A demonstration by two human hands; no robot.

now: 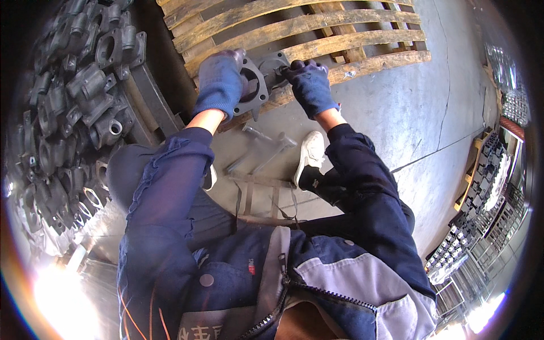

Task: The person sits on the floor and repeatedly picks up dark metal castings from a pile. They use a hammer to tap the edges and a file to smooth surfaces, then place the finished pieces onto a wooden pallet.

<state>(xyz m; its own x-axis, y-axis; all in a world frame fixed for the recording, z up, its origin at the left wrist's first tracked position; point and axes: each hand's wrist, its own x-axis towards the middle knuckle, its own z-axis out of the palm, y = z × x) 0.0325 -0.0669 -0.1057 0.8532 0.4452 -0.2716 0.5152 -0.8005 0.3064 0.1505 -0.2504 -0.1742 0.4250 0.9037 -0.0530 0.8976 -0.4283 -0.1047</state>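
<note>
My left hand (220,84), in a blue knit glove, grips the left side of a dark grey cast-metal housing (262,76) with round bores. My right hand (309,86), also gloved in blue, holds the housing's right end. The part rests at the near edge of a wooden pallet (317,28). Both hands are closed around it.
A big heap of similar dark metal castings (79,96) fills the left side. A metal stool frame (260,187) and my white shoe (310,152) lie on the grey concrete floor (430,107). More pallets stacked with parts (481,192) stand at the right.
</note>
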